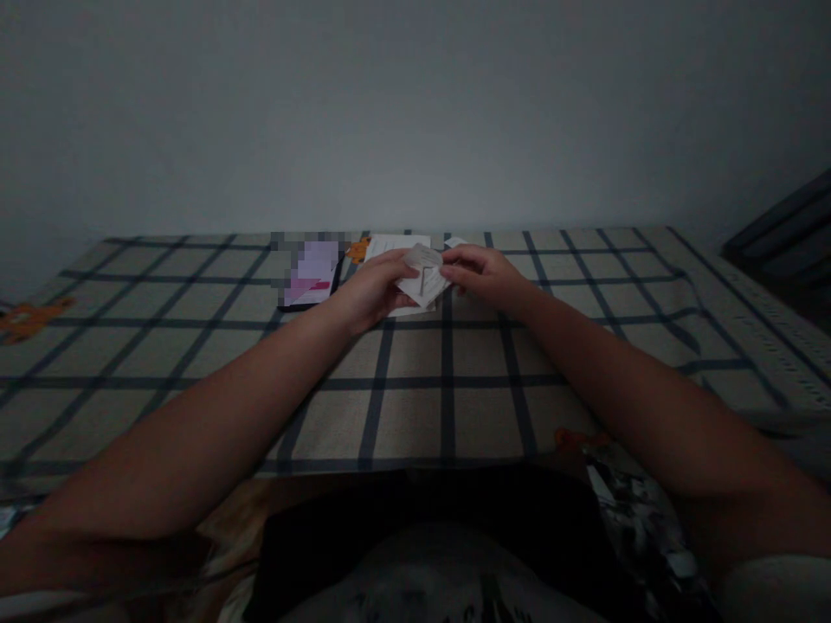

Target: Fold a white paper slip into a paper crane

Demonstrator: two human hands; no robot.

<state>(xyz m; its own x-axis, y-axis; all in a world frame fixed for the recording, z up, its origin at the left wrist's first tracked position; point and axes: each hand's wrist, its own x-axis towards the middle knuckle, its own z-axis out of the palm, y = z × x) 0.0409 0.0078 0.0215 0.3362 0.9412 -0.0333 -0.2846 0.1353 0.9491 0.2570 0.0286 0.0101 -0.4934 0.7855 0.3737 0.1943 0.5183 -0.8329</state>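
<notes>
Between my two hands is a folded white paper (pixel 423 275), with creased layers and a pointed lower corner. My left hand (pixel 383 284) grips its left side, thumb on top and fingers underneath. At its right edge, my right hand (pixel 479 270) pinches the paper with thumb and forefinger. Beneath and behind the hands lies a flat white sheet (pixel 399 244) with faint marks, partly covered by them. A small white piece (pixel 455 241) shows just behind my right hand; whether it joins the folded paper I cannot tell.
A phone or tablet (pixel 315 272) with a lit, partly pixelated screen lies left of my hands. The table wears a checked cloth (pixel 415 415) with orange patterns at its left edge and behind the sheet. A plain wall (pixel 415 112) rises behind. Something dark and slatted (pixel 789 234) stands at right.
</notes>
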